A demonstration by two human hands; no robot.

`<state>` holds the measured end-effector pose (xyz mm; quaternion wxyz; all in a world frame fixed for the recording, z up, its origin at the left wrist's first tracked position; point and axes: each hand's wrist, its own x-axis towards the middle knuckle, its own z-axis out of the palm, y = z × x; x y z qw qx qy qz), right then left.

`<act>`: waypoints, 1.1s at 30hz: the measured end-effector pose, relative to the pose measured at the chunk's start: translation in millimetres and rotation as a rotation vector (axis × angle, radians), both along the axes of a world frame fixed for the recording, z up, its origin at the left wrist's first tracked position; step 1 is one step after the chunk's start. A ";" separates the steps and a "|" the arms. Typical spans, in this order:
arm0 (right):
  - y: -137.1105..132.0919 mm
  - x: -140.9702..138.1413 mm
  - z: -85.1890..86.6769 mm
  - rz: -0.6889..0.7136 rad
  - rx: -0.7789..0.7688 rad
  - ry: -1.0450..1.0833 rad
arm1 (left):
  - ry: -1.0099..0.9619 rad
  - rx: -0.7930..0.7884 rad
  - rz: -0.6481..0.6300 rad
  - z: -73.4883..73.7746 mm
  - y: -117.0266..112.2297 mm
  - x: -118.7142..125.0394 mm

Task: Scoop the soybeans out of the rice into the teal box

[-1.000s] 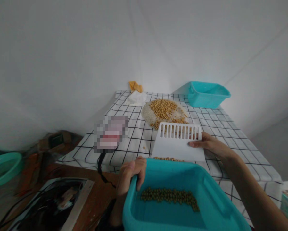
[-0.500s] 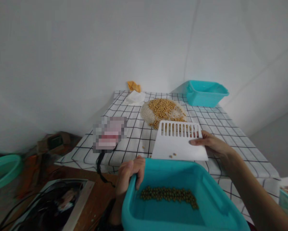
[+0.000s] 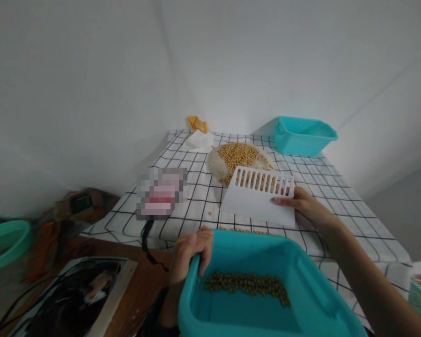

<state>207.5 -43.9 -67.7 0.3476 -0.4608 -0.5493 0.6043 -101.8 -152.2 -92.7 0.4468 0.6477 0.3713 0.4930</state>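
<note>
My left hand [image 3: 192, 252] is wrapped over the left corner of a turquoise plastic basin [image 3: 319, 299] at the table's front edge. Dark-looking beans [image 3: 247, 284] lie in a band on the basin's floor. My right hand [image 3: 303, 206] pinches the right side of a white plastic scraper [image 3: 255, 206] with a row of slots along its far edge. The scraper is tilted above the cloth, between the basin and a pile of yellow soybeans [image 3: 238, 153] and white grains [image 3: 216, 164]. A few loose soybeans [image 3: 243, 230] lie just behind the basin's rim.
A checked cloth [image 3: 196, 187] covers the table. A second turquoise basin [image 3: 305, 138] stands at the back right. White cloth [image 3: 198, 141] and an orange cloth [image 3: 197, 124] lie at the back left. A blurred pinkish object [image 3: 163, 194] with a black strap [image 3: 147, 238] rests on the left.
The scraper has risen slightly and tilted, its near edge moving away from the basin rim. Beans seen on its surface are gone; a row shows on the cloth behind the rim.
</note>
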 end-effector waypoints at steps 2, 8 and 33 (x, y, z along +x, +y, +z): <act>9.5 -6.7 3.3 0.014 0.048 -0.068 | -0.052 0.003 -0.016 -1.3 0.6 1.0; 37.2 -47.5 13.3 0.184 0.195 -0.111 | -0.146 0.048 -0.069 -6.1 3.4 1.2; 8.4 9.4 5.6 0.106 -0.058 0.002 | -0.219 0.010 -0.076 -4.3 -0.6 -4.7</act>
